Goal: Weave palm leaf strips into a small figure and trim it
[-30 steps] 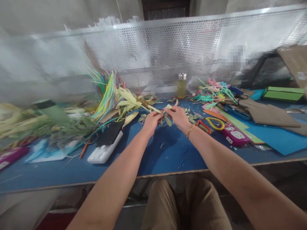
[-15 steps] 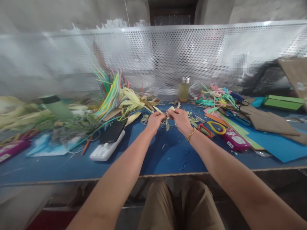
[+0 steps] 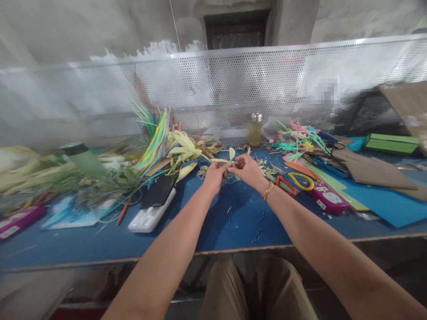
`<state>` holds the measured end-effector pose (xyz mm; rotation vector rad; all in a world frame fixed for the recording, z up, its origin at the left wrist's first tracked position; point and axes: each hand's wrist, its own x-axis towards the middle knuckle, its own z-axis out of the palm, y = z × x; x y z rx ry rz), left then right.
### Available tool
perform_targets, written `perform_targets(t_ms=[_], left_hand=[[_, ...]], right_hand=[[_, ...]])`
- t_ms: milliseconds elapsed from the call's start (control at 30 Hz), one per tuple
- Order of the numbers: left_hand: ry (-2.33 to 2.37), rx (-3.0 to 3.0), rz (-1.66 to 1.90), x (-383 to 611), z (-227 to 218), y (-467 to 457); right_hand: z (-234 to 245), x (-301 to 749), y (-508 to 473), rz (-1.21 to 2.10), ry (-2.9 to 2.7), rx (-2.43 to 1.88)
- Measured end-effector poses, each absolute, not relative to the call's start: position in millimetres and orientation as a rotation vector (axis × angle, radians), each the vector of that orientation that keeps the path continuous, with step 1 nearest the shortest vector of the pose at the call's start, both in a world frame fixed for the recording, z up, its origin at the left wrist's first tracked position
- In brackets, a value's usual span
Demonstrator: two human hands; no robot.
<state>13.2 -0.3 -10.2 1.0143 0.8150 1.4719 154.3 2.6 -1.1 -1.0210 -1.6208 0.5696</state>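
Both of my hands meet over the blue table, fingers pinched together on a small pale green leaf strip that sticks up between them. My left hand grips its left side and my right hand, with a gold bracelet on the wrist, grips its right side. A pile of pale yellow-green leaves lies just left of my hands, and small leaf scraps lie scattered under them.
Coloured strips fan up at back left. A white case with a black phone lies left. Red and yellow scissors, a pink case, coloured paper and cardboard lie right. A small bottle stands before the perforated metal screen.
My hands have drawn closer together and shifted slightly away from me; the leaf strip now stands upright between them instead of hanging down.
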Motion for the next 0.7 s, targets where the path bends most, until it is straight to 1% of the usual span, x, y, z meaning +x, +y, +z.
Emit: perform_targets(t_ms=[100,233,300,433,700], left_hand=[[0.874,1.079,1.456,9,-11,1],[0.866,1.126,1.399,7,-10,0],[0.838,1.160,1.339,7,-8,-3],[0.885,1.311,1.271,6,-5,-5],[0.964,1.423,1.352,1,-4,0]], right_hand=[[-2,155,1,0.499,-1.814,-1.022],[3,158,-1,0.181,-1.971,-1.138],[6,160,-1,0.087,-2.031,-1.175],[10,161,-4,0.098,-2.060,-1.183],[18,158,-15,-0.018,-2.035,-1.215]])
